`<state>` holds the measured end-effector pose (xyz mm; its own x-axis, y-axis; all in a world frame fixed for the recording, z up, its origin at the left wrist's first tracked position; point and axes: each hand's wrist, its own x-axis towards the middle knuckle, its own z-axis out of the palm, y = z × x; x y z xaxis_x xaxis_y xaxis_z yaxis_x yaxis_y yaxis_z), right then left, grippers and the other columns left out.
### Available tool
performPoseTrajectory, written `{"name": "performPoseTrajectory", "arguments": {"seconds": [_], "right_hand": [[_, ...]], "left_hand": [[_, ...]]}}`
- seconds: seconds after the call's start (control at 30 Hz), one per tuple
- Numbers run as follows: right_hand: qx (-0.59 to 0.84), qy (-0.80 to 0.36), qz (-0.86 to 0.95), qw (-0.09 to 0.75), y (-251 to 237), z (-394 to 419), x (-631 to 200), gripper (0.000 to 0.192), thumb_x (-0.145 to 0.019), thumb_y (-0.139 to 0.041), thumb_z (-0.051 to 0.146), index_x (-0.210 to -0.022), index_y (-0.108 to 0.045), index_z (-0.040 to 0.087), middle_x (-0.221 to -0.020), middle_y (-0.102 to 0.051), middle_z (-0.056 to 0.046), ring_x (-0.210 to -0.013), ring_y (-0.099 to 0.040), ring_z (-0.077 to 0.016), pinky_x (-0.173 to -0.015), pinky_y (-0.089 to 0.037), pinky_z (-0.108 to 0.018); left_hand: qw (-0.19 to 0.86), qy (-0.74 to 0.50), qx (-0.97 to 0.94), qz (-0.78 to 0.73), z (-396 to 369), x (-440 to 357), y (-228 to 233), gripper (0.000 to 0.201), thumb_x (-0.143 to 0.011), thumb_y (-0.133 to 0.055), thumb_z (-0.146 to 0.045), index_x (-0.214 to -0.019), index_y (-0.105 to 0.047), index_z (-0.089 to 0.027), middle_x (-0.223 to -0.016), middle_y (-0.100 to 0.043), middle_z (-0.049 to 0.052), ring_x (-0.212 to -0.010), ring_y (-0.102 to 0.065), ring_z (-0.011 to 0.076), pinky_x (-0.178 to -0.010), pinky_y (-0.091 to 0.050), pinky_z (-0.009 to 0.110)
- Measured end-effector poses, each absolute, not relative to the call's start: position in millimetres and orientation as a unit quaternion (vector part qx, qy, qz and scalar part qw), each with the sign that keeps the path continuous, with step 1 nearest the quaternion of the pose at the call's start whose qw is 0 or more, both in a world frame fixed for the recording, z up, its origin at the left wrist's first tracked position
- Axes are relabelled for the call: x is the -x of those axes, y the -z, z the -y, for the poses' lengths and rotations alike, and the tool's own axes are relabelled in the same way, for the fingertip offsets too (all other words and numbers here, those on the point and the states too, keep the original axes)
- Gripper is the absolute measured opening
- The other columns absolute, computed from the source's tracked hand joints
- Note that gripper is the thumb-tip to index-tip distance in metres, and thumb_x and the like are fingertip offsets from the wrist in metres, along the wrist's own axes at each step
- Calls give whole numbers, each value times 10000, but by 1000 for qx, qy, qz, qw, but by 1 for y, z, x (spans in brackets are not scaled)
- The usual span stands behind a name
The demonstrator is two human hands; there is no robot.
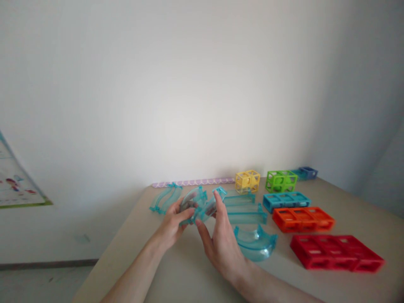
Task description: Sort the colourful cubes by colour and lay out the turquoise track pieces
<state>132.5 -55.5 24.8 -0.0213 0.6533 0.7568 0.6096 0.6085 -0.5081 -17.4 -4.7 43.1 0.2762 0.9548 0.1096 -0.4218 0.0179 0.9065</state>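
Hands (pixel 172 223) (pixel 221 240) gripping track pieces (pixel 202 205), above table (pixel 176 269)

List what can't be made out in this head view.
- Curved clear-teal track pieces: how they join is hidden by the left hand and right hand.
- Red block frame: motion-blurred.
- Dark blue block: too small.
- Wall poster: cut by the left edge.

- no word, number or brand can be read anywhere in the view.
- the poster (pixel 15 185) at the left edge, against the wall, carries small coloured figures and faint lines of print — all too blurred and too small to make out.
- the coloured blocks and clear track pieces on the table (pixel 176 277) bear no readable marks.
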Motion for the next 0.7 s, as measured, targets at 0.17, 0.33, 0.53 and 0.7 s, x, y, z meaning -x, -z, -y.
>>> {"name": "performPoseTrajectory", "arguments": {"seconds": [0.17,0.33,0.53,0.7], "right_hand": [[446,-47,729,517,-28,60,-134,829,-942,-464,284,-1512,128,170,-1285,-499,-202,-1201,-498,-297,-913,-507,-478],[443,-107,735,502,-27,60,-134,792,-945,-463,296,-1523,64,177,-1264,-524,-173,-1174,-528,-269,-936,-500,-441],[431,-137,737,502,-27,59,-133,695,-954,-445,310,-1520,-60,191,-1339,-488,-160,-1208,-515,-245,-989,-470,-417],[422,-153,731,513,-26,59,-133,665,-951,-448,301,-1508,-99,201,-1298,-524,-141,-1140,-562,-220,-962,-492,-393]], "left_hand": [[631,-590,-394,-313,-1,17,-40,222,-715,-759,-349,-816,-690,-163,-694,-610,-6,-618,-562,95,-591,-443,217],[680,-553,-384,-289,2,15,-40,300,-766,-682,-421,-704,-688,-128,-637,-606,19,-577,-559,109,-578,-454,224],[694,-506,-450,-245,9,16,-41,240,-761,-680,-229,-992,-732,-189,-848,-729,56,-742,-658,164,-719,-492,258],[713,-468,-485,-191,11,20,-44,483,-760,-635,-185,-1241,-625,-220,-1044,-725,80,-905,-673,215,-791,-495,301]]}}
